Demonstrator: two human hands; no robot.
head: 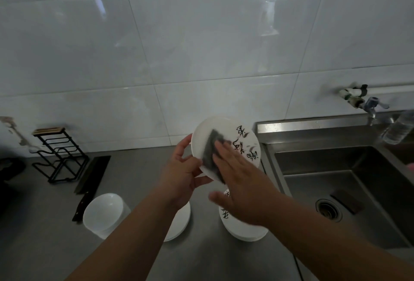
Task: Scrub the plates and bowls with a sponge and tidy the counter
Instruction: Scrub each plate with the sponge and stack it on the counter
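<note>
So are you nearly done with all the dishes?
Nothing shows as finished. Now the left hand grips a round white plate with black writing while the right hand presses a dark grey sponge on it. Maybe left: the stacked white bowls, the plain white plate stack and the patterned plate stack.

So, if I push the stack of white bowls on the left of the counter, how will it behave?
The bowls look glazed and rigid, so probably hard but breakable. On the smooth steel counter the stack would likely slide rather than grip. It is nested and fairly tall, so a high push might tip it.
</note>
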